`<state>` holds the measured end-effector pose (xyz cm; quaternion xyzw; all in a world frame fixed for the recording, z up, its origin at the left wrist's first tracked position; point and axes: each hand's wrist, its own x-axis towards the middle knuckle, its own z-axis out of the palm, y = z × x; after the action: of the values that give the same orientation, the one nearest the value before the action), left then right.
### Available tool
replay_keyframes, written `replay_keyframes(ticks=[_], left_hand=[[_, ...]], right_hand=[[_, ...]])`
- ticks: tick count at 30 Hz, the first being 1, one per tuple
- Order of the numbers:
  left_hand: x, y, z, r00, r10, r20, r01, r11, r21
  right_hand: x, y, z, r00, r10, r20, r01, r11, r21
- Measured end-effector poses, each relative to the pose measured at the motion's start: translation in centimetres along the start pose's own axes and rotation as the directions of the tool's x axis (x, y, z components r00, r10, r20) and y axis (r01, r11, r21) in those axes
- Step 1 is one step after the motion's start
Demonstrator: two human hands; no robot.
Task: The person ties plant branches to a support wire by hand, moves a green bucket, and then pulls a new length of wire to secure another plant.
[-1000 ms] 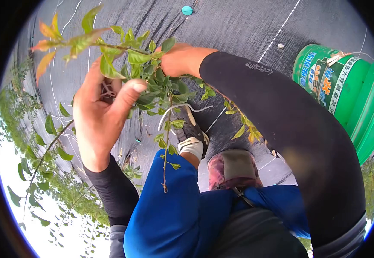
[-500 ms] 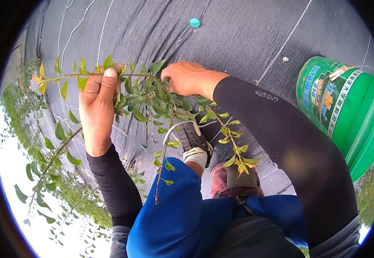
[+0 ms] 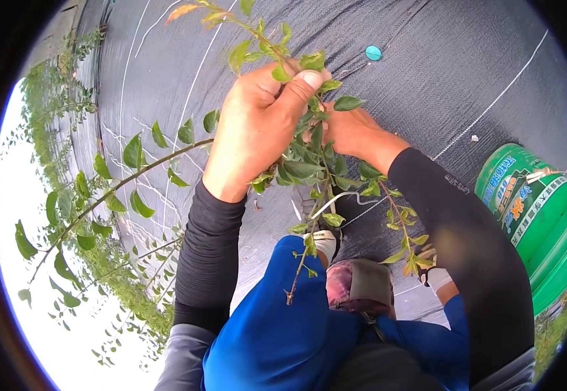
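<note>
My left hand pinches a leafy shoot between thumb and fingers; its reddish tip points to the upper left. Close beside it, my right hand is curled in among the green leaves at the plant's middle. Leaves and the left hand hide its fingertips, so what they grip does not show. A white strand loops around the stems just below. One thin branch hangs down over my blue trouser leg, and another with yellowish tip leaves droops to the right.
Black ground cloth with white lines covers the ground, with a teal disc on it. A green bucket stands at the right. A long leafy branch stretches to the left. My shoe is beneath the plant.
The view has shifted, and both hands appear farther right. My left hand has come closer to the right one and tilted, turning the held shoot from nearly level to steeply upward.
</note>
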<state>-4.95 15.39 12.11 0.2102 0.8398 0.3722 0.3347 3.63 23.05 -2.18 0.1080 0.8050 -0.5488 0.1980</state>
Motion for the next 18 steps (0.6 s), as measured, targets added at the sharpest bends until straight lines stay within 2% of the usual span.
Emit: replay_keyframes(ticks=[3,5,7,9,10,12,13,14,15,17,18], left_hand=[[0.4,-0.8,-0.5,0.999,0.039,-0.003,-0.039,0.999,-0.003],[0.4,-1.0,-0.8,0.999,0.036,-0.019,-0.036,0.998,-0.043],[0.4,-1.4,-1.1,0.998,0.046,-0.04,-0.049,0.997,-0.066],[0.3,-1.5,-1.3,1.0,0.002,-0.013,-0.003,0.997,-0.082],[0.4,-2.1,-1.1,0.998,0.056,-0.034,-0.06,0.987,-0.148],[0.2,-2.4,-1.1,0.997,0.072,-0.022,-0.075,0.985,-0.159],[0.1,-2.3,-1.0,0.997,0.082,0.003,-0.08,0.982,-0.169],[-0.1,-2.1,-0.7,0.999,0.031,0.027,-0.023,0.964,-0.263],[-0.1,-2.0,-1.0,0.999,0.029,0.021,-0.023,0.964,-0.263],[-0.1,-1.8,-1.6,0.991,0.074,0.109,-0.081,0.995,0.064],[0.0,-2.0,-1.6,0.982,0.113,0.151,-0.126,0.989,0.082]], right_hand=[[0.0,-0.1,0.6,0.997,-0.01,-0.079,0.004,0.997,-0.08],[-0.2,-0.4,0.5,0.998,0.001,-0.066,-0.006,0.996,-0.084],[-0.8,-0.4,0.1,0.998,-0.038,-0.044,0.039,0.999,0.025],[-0.9,0.7,1.0,0.992,-0.077,-0.099,0.082,0.995,0.055],[-0.9,1.0,1.2,0.989,-0.083,-0.124,0.095,0.991,0.097],[-0.2,2.5,2.0,0.984,-0.097,-0.148,0.117,0.984,0.133],[0.3,3.4,2.6,0.988,-0.032,-0.154,0.076,0.955,0.285],[0.6,4.3,3.1,0.988,0.035,-0.148,0.033,0.901,0.432],[0.4,4.0,2.5,0.989,0.03,-0.144,0.035,0.902,0.43],[-0.6,2.4,0.1,0.974,0.141,-0.176,-0.058,0.91,0.41],[-1.0,1.9,-0.5,0.963,0.192,-0.189,-0.095,0.899,0.428]])
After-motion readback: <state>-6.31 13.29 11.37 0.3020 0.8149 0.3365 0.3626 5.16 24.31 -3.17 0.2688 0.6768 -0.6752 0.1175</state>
